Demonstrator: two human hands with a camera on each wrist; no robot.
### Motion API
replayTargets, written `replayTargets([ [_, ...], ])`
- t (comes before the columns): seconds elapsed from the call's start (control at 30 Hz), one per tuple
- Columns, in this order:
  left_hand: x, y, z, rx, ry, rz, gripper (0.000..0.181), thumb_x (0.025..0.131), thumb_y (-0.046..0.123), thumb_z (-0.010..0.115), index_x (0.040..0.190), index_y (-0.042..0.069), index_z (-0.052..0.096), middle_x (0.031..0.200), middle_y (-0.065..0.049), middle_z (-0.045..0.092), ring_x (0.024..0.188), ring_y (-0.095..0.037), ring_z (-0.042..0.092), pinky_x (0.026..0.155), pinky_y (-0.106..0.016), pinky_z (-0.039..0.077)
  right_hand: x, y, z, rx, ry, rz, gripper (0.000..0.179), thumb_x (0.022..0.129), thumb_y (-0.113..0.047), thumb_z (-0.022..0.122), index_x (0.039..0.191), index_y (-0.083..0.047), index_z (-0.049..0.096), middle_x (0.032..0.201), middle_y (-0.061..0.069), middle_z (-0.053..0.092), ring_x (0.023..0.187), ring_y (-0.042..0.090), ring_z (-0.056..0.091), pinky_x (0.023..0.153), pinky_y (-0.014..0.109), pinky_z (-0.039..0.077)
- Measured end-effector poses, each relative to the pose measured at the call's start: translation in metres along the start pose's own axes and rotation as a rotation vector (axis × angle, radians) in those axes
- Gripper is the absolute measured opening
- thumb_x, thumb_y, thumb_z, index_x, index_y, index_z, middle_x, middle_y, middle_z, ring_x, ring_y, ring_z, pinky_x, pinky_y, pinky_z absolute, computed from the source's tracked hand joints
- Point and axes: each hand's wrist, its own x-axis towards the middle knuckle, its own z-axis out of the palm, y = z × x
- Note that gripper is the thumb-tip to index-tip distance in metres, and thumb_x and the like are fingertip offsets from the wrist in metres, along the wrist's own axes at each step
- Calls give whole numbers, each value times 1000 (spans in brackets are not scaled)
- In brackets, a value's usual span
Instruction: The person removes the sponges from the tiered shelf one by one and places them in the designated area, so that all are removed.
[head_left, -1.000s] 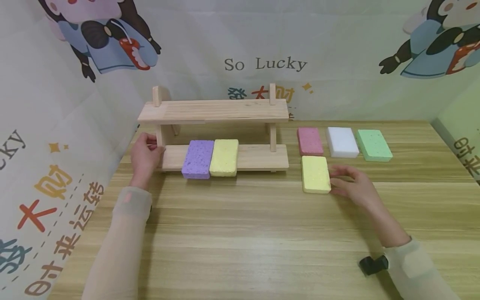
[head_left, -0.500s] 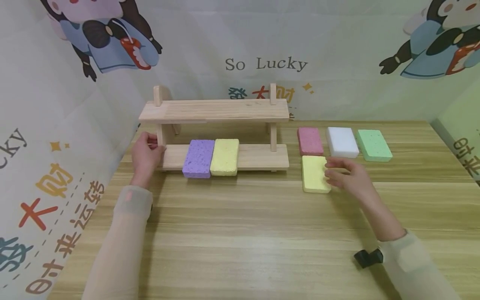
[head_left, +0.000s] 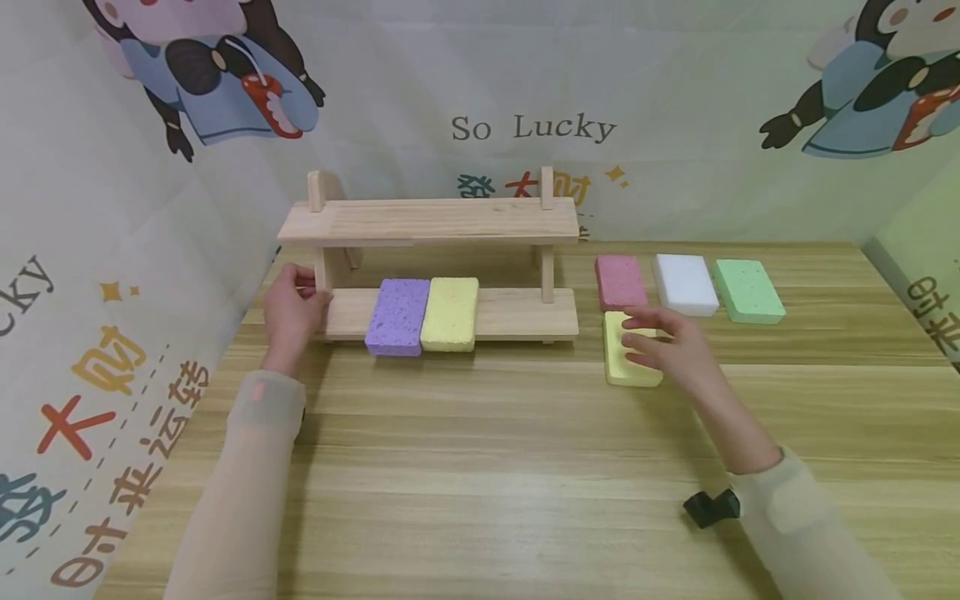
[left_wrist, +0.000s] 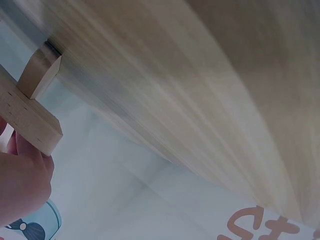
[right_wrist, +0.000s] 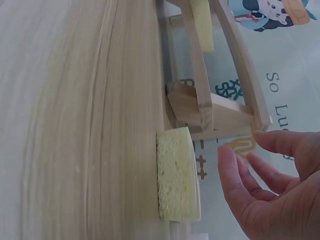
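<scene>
My left hand (head_left: 288, 312) grips the left end of a two-tier wooden shelf (head_left: 442, 220); in the left wrist view its fingers curl round a wooden bar (left_wrist: 32, 117). A purple sponge (head_left: 397, 318) and a yellow sponge (head_left: 450, 315) lie side by side on the lower board, jutting past its front edge. Over a second yellow sponge (head_left: 618, 368) on the table hovers my right hand (head_left: 682, 350), its fingers loosely bent and holding nothing. The right wrist view shows a gap between that hand and this yellow sponge (right_wrist: 176, 175).
Behind the second yellow sponge, a pink sponge (head_left: 620, 282), a white sponge (head_left: 686, 284) and a green sponge (head_left: 748, 290) lie in a row on the wood-grain table (head_left: 480, 467). A printed cloth (head_left: 390, 75) hangs behind the table and along its left side.
My right hand has moved left from the right edge of the second yellow sponge to above it. The left hand stays on the shelf, and the sponges lie where they were.
</scene>
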Motion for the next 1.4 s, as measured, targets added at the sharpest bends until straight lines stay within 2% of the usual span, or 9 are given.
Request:
replayTargets([
  [0.3,0,3,-1,6,-12,-26,37,94,5,61,129,-1,51,131,-21,59,121,-33,58,106,-46,48,7,-4,19,51,-11,-29,47,96,-1,59,139,10,46,130,30,52,88,3,64,83,24,59],
  [0.7,1,2,0,-3,-11,-19,37,94,4,61,129,-2,50,130,-22,58,121,-33,57,106,-45,48,14,-9,43,67,-47,-56,46,96,-6,61,138,9,49,133,33,55,91,2,65,84,23,58],
  [1.17,0,0,0,-6,-30,-21,36,94,5,60,128,-2,50,131,-23,59,122,-34,57,106,-47,48,20,-15,78,153,-100,-84,46,94,-3,63,137,7,50,132,30,58,98,11,68,89,37,59],
  [1.4,1,1,0,-5,-17,-21,35,95,5,60,128,-2,51,130,-23,59,120,-35,57,104,-47,48,25,-20,98,179,-124,-118,45,93,-2,64,136,6,52,132,30,59,104,23,68,91,42,58],
])
